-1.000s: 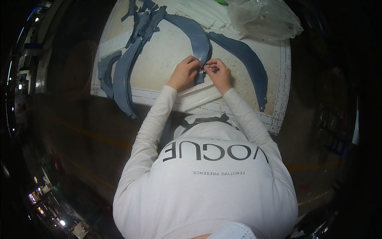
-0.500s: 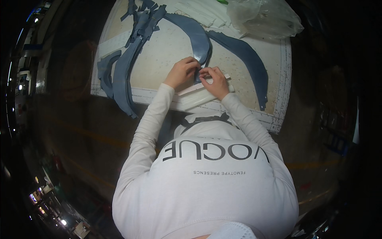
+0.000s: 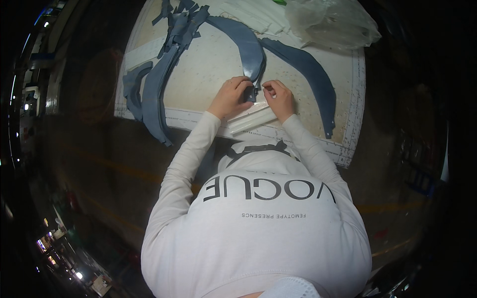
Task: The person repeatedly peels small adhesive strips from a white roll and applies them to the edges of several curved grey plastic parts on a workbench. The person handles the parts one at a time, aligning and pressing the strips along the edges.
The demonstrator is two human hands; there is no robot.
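Observation:
A curved blue-grey fabric piece (image 3: 248, 49), seemingly several layers, runs down the table to a narrow end between my hands. My left hand (image 3: 231, 98) is curled at that end, fingertips against its left edge and thumb lower down. Just right of it, apart from the fabric, my right hand (image 3: 279, 99) has thumb and forefinger pinched; anything between them is too small to make out. Below the fabric end lie a pale ruler-like strip (image 3: 256, 108) and a white roll or folded strip (image 3: 253, 120), both partly behind my hands.
A second curved blue-grey piece (image 3: 308, 69) lies to the right. Stacked blue-grey pieces (image 3: 155, 94) and a tangled heap of strips (image 3: 181, 30) are on the left. White strips (image 3: 253, 17) and a clear plastic bag (image 3: 333, 22) sit at the table's far side.
My right hand has drawn away rightward from the fabric end, where both hands were together. My left hand has shifted slightly down, its thumb now apart from the fingers.

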